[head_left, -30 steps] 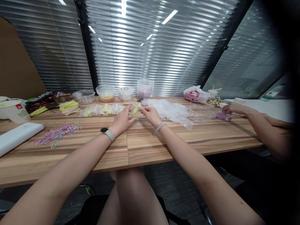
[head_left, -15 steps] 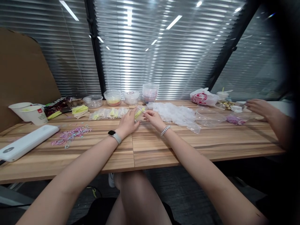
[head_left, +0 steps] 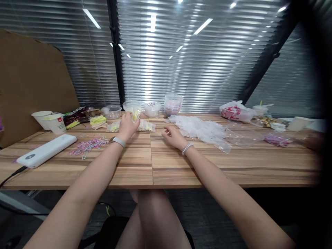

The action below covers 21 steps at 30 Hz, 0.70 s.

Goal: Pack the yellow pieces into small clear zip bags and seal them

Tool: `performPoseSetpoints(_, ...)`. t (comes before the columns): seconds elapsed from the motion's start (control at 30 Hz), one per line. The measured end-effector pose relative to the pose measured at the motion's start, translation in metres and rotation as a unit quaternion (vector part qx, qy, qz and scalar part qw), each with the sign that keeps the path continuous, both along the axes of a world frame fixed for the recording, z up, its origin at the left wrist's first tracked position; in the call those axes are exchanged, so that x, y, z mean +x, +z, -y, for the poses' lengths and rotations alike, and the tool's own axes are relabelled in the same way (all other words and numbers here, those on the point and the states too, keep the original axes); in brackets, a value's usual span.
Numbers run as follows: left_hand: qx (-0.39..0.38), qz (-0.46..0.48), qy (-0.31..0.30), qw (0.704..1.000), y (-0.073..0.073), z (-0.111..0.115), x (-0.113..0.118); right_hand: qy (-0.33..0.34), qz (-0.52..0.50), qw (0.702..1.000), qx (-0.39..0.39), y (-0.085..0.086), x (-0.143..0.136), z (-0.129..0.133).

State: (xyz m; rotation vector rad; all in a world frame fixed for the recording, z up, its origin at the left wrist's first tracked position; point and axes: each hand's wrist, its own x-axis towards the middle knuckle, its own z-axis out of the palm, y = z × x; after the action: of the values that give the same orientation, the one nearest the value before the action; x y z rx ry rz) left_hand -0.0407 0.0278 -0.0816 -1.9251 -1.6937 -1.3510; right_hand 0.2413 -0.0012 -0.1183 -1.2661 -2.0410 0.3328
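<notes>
I have the small clear bag with something yellow in it up off the surface, pinched in the fingers of my left hand. It hangs just above the row of filled bags, which lies flat partly behind that hand. My right hand is low over the surface, fingers loosely bent and parted from the thumb, and I see nothing in its grasp. Just beside it spreads a heap of clear bags.

Behind the raised bag stands a round tub, partly covered from my view. A clear tub is to its left; to its right come a whitish tub and a tall stack of tubs. On my left I have a stack of yellow and cream strips, a scatter of small coloured bands, a white device and paper cups. Over on the right sit a red-printed plastic bag and a purple bundle.
</notes>
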Motion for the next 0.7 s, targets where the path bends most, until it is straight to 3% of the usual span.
performPoseSetpoints(0.1, -0.013, 0.03, 0.049, 0.998, 0.0, -0.01, -0.027, 0.011, 0.074, 0.997, 0.023, 0.0, 0.0, 0.004)
performPoseSetpoints(0.27, -0.06, 0.035, 0.114, 0.991, -0.013, -0.018, -0.056, 0.009, 0.102, 0.994, 0.022, -0.005, 0.0, 0.002)
performPoseSetpoints(0.43, -0.107, 0.038, 0.125, 0.986, -0.023, -0.02, -0.062, 0.009, 0.12, 0.993, 0.019, -0.002, -0.001, 0.003)
performPoseSetpoints(0.6, -0.165, 0.019, 0.162, 0.973, -0.017, -0.014, -0.059, 0.011, 0.136, 0.991, 0.008, 0.006, -0.003, 0.013)
performPoseSetpoints(0.7, -0.161, 0.005, 0.163, 0.973, -0.015, -0.013, -0.06, 0.011, 0.134, 0.991, -0.008, 0.007, -0.002, 0.013)
